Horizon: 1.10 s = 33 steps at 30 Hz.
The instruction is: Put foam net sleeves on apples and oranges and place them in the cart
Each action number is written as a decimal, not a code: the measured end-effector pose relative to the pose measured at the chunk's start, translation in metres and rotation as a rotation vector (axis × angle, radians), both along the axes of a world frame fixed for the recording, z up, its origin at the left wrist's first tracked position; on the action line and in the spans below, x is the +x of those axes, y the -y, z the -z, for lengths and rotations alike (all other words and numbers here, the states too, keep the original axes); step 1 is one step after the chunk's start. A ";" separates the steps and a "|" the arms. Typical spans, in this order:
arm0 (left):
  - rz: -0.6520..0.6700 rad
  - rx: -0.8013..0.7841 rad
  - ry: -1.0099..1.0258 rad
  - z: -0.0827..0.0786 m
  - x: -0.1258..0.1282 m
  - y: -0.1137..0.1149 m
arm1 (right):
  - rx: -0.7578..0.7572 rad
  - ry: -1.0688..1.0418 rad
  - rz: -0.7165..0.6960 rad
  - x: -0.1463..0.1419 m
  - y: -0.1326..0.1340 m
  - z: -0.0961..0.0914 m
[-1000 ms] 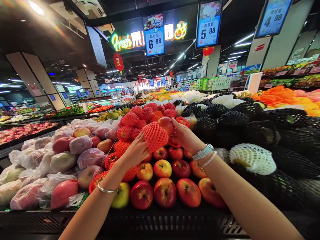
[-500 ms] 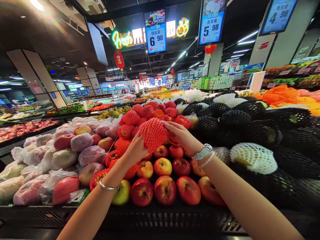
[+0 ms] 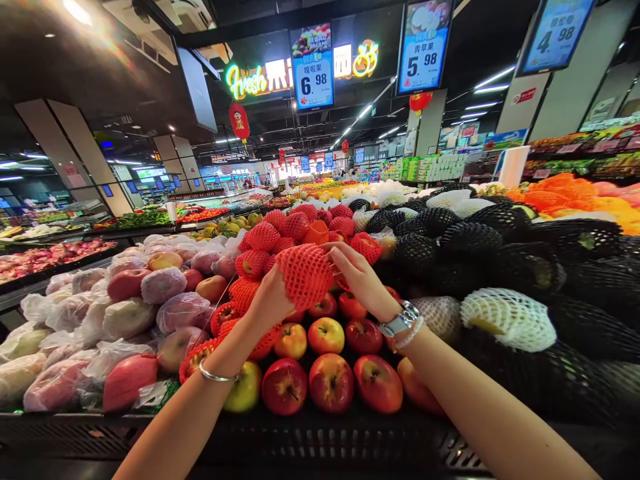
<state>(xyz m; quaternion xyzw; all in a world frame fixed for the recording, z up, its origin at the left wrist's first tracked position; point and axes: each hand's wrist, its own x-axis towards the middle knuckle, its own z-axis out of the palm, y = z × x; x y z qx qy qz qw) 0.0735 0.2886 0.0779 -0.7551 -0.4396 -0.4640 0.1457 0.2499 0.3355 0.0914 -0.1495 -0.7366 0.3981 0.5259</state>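
Note:
A red foam net sleeve [image 3: 306, 275], rounded as if over a fruit, is held up above the apples; what it contains is mostly hidden by the mesh. Wrapped around its left and lower side is my left hand [image 3: 273, 297], closed on it. My right hand [image 3: 353, 270] has its bent fingers at the sleeve's right edge, gripping it there, with the fingertips partly hidden. Bare red and yellow apples [image 3: 326, 335] lie in rows below both hands. Behind the sleeve, several netted red apples [image 3: 263, 236] are piled up.
Plastic-wrapped apples [image 3: 185, 311] fill the left side. To the right lie fruits in black foam nets [image 3: 471, 237] and one in a white net [image 3: 507, 319]. A black slotted display edge [image 3: 330, 443] runs along the front. Price screens [image 3: 313, 70] hang overhead.
The sleeve has turned slightly and looks rounder, shifted a little left. My right hand has moved slightly down and left, its fingers more bent over the sleeve's edge.

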 end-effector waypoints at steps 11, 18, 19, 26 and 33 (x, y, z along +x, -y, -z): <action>0.018 0.044 0.150 -0.003 -0.002 0.000 | -0.084 0.046 -0.053 0.003 0.002 -0.005; -0.005 0.120 0.253 0.001 -0.007 0.005 | -0.191 -0.038 -0.186 0.011 0.001 -0.009; -0.017 0.134 0.260 0.003 -0.008 0.004 | -0.198 -0.020 -0.169 0.011 0.003 -0.008; -0.204 0.355 0.048 0.011 -0.012 0.005 | -0.567 -0.130 -0.504 0.002 0.017 -0.006; -0.109 0.591 -0.227 0.008 -0.008 0.020 | -0.334 -0.262 -0.674 -0.009 0.030 -0.002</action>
